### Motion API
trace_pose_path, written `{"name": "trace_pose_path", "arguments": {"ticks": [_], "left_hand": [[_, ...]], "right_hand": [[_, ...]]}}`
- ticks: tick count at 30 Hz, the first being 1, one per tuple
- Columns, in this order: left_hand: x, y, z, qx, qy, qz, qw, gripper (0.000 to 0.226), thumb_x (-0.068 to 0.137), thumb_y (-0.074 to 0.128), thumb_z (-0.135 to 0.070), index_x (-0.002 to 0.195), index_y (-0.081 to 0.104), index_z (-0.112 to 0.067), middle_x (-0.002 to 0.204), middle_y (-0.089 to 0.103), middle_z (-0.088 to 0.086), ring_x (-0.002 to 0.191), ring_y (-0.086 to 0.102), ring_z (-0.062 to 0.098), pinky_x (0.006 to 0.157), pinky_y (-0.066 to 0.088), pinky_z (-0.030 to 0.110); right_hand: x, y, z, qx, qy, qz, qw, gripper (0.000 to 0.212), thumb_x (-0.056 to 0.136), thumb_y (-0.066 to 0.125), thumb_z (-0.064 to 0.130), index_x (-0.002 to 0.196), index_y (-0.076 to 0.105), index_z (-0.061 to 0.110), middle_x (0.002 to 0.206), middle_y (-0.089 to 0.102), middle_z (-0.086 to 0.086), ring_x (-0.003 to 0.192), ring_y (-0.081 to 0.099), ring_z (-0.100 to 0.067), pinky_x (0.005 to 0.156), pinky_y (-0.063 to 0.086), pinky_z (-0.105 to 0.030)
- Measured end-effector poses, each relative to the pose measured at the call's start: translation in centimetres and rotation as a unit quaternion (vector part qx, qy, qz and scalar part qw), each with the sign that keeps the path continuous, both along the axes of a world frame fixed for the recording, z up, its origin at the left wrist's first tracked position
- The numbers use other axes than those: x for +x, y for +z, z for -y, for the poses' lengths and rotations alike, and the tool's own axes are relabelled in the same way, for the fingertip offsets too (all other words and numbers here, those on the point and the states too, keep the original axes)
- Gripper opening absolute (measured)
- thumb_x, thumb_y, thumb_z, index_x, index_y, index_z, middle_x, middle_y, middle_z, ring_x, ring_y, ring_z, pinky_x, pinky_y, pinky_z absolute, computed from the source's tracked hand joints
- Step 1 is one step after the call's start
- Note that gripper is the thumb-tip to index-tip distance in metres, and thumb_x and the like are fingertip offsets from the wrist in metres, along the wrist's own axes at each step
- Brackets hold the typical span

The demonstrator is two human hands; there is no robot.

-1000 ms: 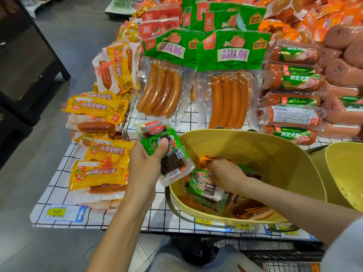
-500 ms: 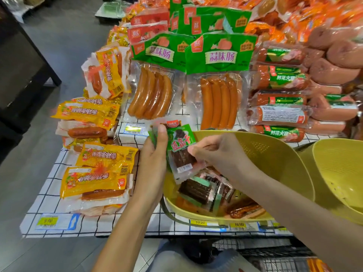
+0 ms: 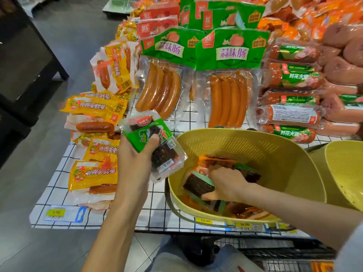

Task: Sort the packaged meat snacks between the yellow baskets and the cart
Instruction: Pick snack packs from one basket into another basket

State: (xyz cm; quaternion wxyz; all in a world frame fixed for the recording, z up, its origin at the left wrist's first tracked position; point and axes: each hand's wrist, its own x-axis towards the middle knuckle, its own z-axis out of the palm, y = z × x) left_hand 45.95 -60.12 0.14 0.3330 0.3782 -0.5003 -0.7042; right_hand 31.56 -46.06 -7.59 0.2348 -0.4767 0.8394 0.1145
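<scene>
Hidden and cropped
The right hand (image 3: 225, 183) has its fingertips hidden among dark meat-snack packets (image 3: 196, 185); the second perforated yellow plastic basket (image 3: 345, 169) runs off the right edge.

Grey tiled floor (image 3: 78, 46), black furniture (image 3: 23, 59) at left, display table under white black-gridded cloth (image 3: 57, 195), bright even light

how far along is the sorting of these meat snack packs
Perhaps midway. Done: the left hand holds green-labelled clear packs of dark dried meat just outside the near yellow perforated plastic basket. In hand: the right hand grips another dark green-edged pack inside it. Left: orange packs lie on the basket bottom, and the second yellow basket at the right shows no contents from here.
</scene>
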Motion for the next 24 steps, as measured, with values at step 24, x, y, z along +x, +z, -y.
{"name": "trace_pose_path", "arguments": {"ticks": [24], "left_hand": [[-2.9,0.7,-3.7,0.109,-0.192,-0.009,0.975,0.047,0.088,0.044,-0.056,0.089,0.075,-0.021,0.085,0.075,0.007,0.076,0.072,0.016,0.056,0.056,0.023]], "right_hand": [[6.8,8.7,-0.8,-0.503,0.029,0.024,0.863,0.026,0.088,0.061,0.02,0.094,0.069,-0.004,0.093,0.063,-0.014,0.072,0.06,-0.021,0.062,0.055,-0.033]]}}
